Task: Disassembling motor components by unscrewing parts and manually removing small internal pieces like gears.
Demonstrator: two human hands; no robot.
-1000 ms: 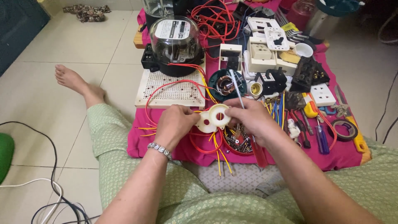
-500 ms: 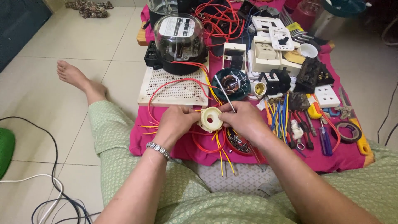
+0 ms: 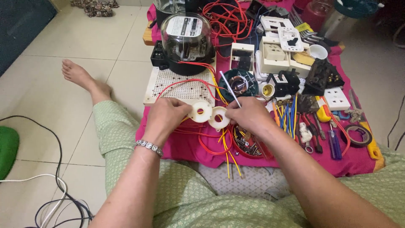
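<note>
At the centre of the frame, the round cream plastic fitting seen as one piece a moment ago is now separated into two discs. One cream disc (image 3: pixel 199 112) is pinched by the left hand (image 3: pixel 165 119); the other cream disc (image 3: pixel 219 118) and a thin white-handled screwdriver (image 3: pixel 230 88) are pinched by the right hand (image 3: pixel 249 116), above the pink cloth (image 3: pixel 185 145).

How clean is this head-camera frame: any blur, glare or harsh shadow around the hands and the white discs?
Head view: lighting is soft and even, shadows faint; the left hand, the right hand and the two white discs look sharp, no motion blur; small reflections sit on the clear meter dome; the top right corner falls darker; the small parts in the red tray are too fine to tell apart.
</note>
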